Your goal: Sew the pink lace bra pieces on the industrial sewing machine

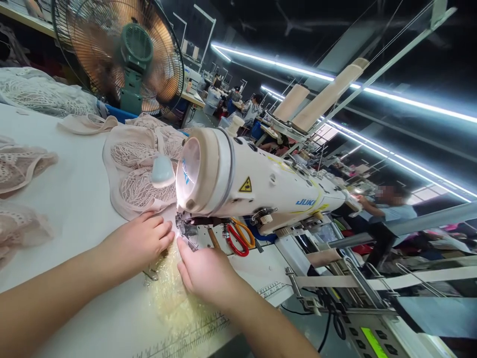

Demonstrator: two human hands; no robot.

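Observation:
A white sewing machine [257, 179] reaches across the table, its needle and presser foot [184, 228] lit at its near end. My left hand [147, 238] lies just left of the foot, fingers bent together at the edge of the beige lace garment [137, 174]; what they grip, if anything, is hidden. On the near side of the foot, my right hand [203, 266] has its thumb and fingers pressed together beside the needle plate, their contents hidden. A pale blue rounded piece [163, 171] rests on the lace. Yellowish clear film [171, 293] covers the table below my hands.
Red- and orange-handled scissors [240, 237] lie behind the machine's needle end. More beige lace pieces [22, 166] are at the left. A large fan [122, 54] stands beyond the table. Thread cones [331, 94] rise behind the machine. A person [395, 211] sits at the right.

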